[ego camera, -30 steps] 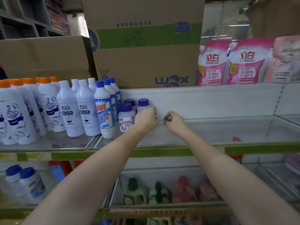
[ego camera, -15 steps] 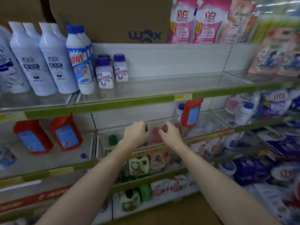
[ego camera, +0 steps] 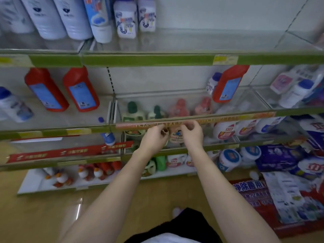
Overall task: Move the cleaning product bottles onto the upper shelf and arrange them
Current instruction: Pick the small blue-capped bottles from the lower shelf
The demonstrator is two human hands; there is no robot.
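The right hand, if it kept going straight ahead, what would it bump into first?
Most likely the small pink bottle just past the right hand, behind the shelf's label strip. Depth is hard to judge; the fingers may already touch that strip.

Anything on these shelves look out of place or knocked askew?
Yes. On the middle shelf a lone red bottle stands far right, apart from the two red bottles on the left. A small blue cap lies loose by the divider. Packets lie heaped on the floor at lower right.

The upper shelf (ego camera: 175, 59) (green-edged, glass-fronted) carries white bottles (ego camera: 73, 20) along its left part.
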